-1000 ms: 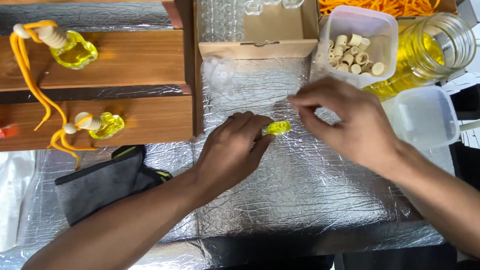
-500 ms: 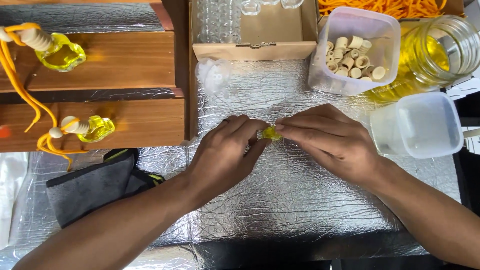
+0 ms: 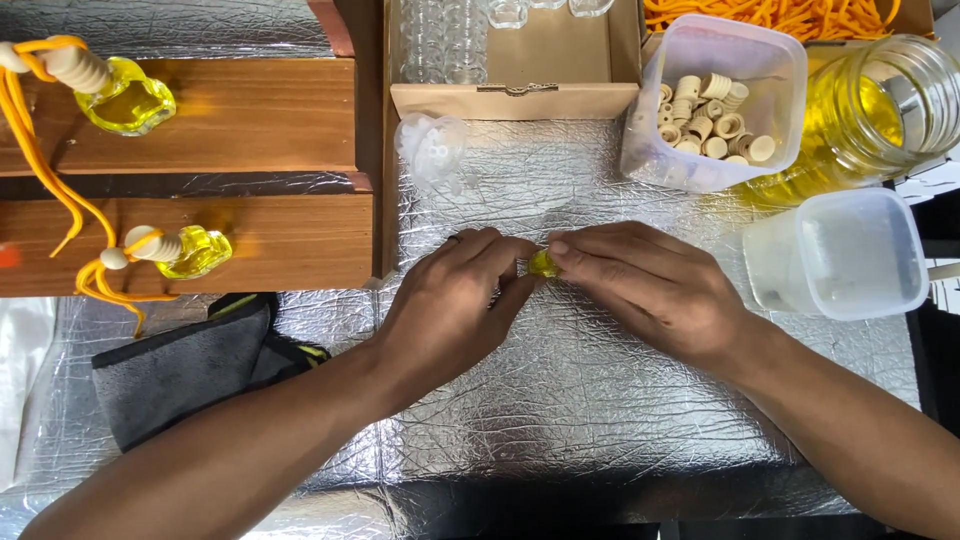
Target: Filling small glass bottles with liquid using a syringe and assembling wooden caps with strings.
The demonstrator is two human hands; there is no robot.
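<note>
Counter [image 3: 600,420] is covered in crinkled silver foil sheet, lit from above; room beyond not visible. Left hand [image 3: 455,300] and right hand [image 3: 640,285] meet at centre, fingertips of both pinching a small yellow glass bottle [image 3: 543,263] between them, just above the foil. Bottle mostly hidden by the fingers.

Around:
- Left: two wooden shelves [image 3: 250,120], each with a filled yellow bottle with wooden cap and orange cord [image 3: 120,90], second one [image 3: 180,252] on the lower shelf.
- Below shelves: dark grey cloth [image 3: 180,365] on the foil.
- Top centre: open cardboard box [image 3: 515,98] with clear empty bottles at the back; crumpled clear plastic bag [image 3: 435,150] just in front of it.
- Top right: clear tub of wooden caps [image 3: 715,110], touching glass jar of yellow liquid [image 3: 860,115]. Orange cords [image 3: 780,15] behind.
- Right: empty translucent tub [image 3: 840,255], near right hand, not touching.
</note>
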